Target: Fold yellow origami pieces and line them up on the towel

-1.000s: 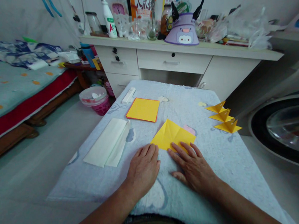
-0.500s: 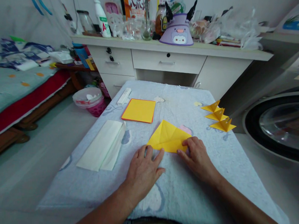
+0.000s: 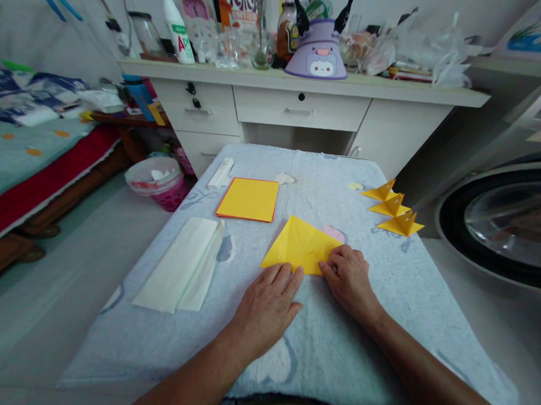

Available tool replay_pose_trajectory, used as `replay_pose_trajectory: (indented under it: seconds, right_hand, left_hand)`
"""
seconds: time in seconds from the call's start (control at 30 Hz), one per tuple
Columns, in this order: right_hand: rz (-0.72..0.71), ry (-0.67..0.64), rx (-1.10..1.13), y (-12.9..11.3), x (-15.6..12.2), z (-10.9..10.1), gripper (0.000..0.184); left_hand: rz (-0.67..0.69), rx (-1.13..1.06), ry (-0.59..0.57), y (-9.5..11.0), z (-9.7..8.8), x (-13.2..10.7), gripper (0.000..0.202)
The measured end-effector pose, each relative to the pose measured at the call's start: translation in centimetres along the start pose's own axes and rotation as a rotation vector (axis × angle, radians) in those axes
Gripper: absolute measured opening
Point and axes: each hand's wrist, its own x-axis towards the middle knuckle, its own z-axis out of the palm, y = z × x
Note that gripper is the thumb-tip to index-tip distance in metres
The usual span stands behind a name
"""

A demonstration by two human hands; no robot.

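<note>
A creased sheet of yellow origami paper [image 3: 300, 244] lies on the cloth-covered table, its peak pointing away from me. My left hand [image 3: 271, 306] rests flat with fingers stretched out, the fingertips on the near edge of the sheet. At the sheet's right corner, my right hand [image 3: 348, 277] has its fingers curled, the thumb and fingers pinching the paper. Beyond it is a square stack of yellow paper [image 3: 248, 199] with red showing at the edges. Several folded yellow paper pieces [image 3: 392, 207] overlap in a row at the right.
A folded pale sheet [image 3: 179, 266] lies on the left of the table [image 3: 325, 346], with a small white box [image 3: 221, 174] farther back. Behind stands a white desk [image 3: 301, 106] crowded with bottles and bags. A washing machine [image 3: 505, 231] is at the right, a pink bin [image 3: 169, 196] at the left.
My left hand has slid right along the near edge of the paper, toward its middle. The right hand stays at the right corner, its fingers drawn in slightly. The view has shifted a little.
</note>
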Motion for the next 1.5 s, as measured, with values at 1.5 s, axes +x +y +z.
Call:
replay_pose_trajectory:
  seconds: [1.5]
  right_hand:
    - [-0.359,-0.159,-0.134,-1.9,0.3,-0.6,0.018]
  left_hand:
    - [0.023,-0.035,-0.004,-0.1,-0.3,0.1,0.06]
